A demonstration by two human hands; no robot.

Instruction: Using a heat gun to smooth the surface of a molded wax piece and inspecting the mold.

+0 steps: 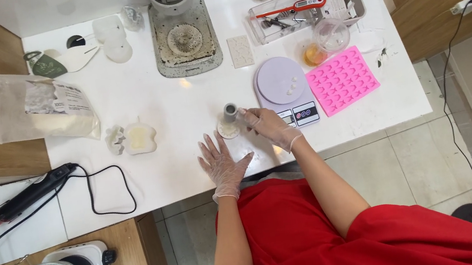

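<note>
A clear zip bag (23, 110) of white material lies at left. At centre, a grey cylinder (230, 112) is gripped by the right hand (269, 126); the left hand (222, 165) is spread flat, holding nothing, on bare tabletop (168, 173) near the front edge.

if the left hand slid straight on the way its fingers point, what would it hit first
The left hand lies flat on the table, fingers pointing away from the person. First in line looks to be the small round disc under the grey cylinder that the right hand holds.
</note>
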